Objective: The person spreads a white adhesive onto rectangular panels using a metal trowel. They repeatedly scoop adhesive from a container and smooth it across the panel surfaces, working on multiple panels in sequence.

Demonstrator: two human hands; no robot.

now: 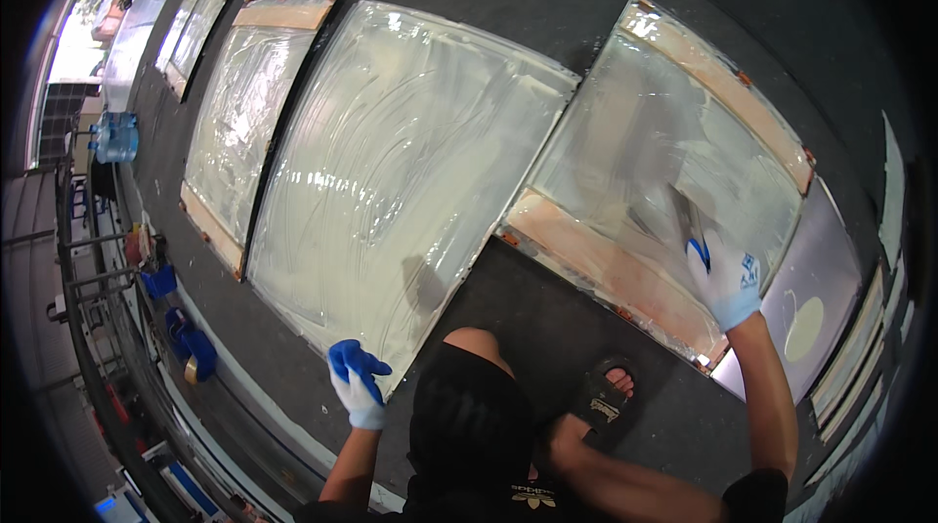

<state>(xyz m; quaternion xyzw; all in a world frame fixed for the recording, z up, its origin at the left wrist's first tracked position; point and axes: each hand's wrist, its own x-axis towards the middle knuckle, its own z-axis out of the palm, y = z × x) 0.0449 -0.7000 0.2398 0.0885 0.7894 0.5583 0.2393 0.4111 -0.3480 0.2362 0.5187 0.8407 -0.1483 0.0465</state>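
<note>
My right hand (725, 274), in a white glove with blue on it, is closed around a flat scraper (687, 215). The blade lies over the right panel (625, 123), which has a wet grey-white coating and pinkish-tan strips along two sides. My left hand (358, 381), in a white glove with blue fingers, is at the near corner of the large middle panel (391, 142). Its fingers are partly bent and apart, with nothing visible in them. Whether it touches the panel I cannot tell. Curved streaks of pale cream paste cover that panel.
A narrower coated panel (249, 93) lies left of the middle one. A shiny sheet with a pale paste blob (805, 328) lies at right. Blue water bottles (115, 137), blue containers (191, 342) and metal racking line the left. My sandalled foot (608, 391) is on the dark floor.
</note>
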